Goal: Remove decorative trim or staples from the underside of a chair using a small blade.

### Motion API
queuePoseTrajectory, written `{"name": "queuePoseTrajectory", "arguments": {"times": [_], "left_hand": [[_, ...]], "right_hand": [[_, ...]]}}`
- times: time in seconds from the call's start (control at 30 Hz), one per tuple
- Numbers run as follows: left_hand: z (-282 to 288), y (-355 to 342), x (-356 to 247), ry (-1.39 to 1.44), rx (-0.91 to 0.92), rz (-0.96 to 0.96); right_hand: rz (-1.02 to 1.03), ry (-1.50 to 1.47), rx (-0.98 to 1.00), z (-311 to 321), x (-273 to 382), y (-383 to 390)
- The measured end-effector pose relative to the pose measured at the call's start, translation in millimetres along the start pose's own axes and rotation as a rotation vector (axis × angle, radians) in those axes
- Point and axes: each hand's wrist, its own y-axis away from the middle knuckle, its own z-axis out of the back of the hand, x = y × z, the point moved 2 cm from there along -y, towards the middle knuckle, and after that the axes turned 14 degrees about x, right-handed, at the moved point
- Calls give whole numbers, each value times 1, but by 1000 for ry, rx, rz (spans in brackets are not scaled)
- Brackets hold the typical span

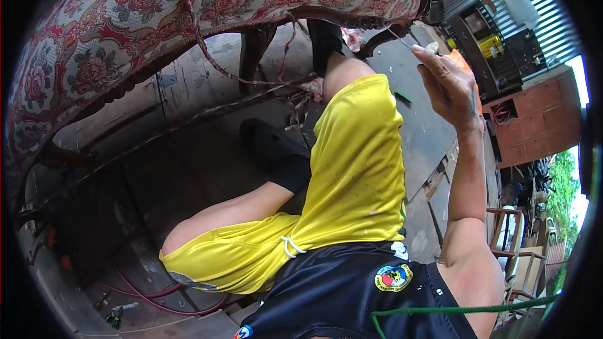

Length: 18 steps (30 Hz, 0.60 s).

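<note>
My right hand [447,86] is raised at the right, its fingers curled round a thin tool [403,40] with a metal shaft. The shaft reaches toward the lower edge of the upholstered seat [229,0], which has red floral fabric and a carved dark wooden frame. A wooden leg [251,56] stands under it. Frayed fabric strips [207,47] hang from the seat toward the floor beside my raised knee [352,81] and dark shoe. My left hand is not in view.
I sit on worn floor boards [421,157] in yellow shorts. A red hose [182,296] lies at lower left. A green cord [465,309] crosses my dark shirt. Dark shelving [477,37], a reddish-brown cabinet [540,116] and stacked wooden chairs [515,245] stand at the right.
</note>
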Motion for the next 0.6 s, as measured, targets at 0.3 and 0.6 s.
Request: {"name": "queuePoseTrajectory", "arguments": {"times": [0.3,0.6], "left_hand": [[5,21,-39,-14,59,140],[-3,19,-73,26,134,255]], "right_hand": [[175,-175,-37,-49,3,-83],[756,-204,282,-127,38,-165]]}}
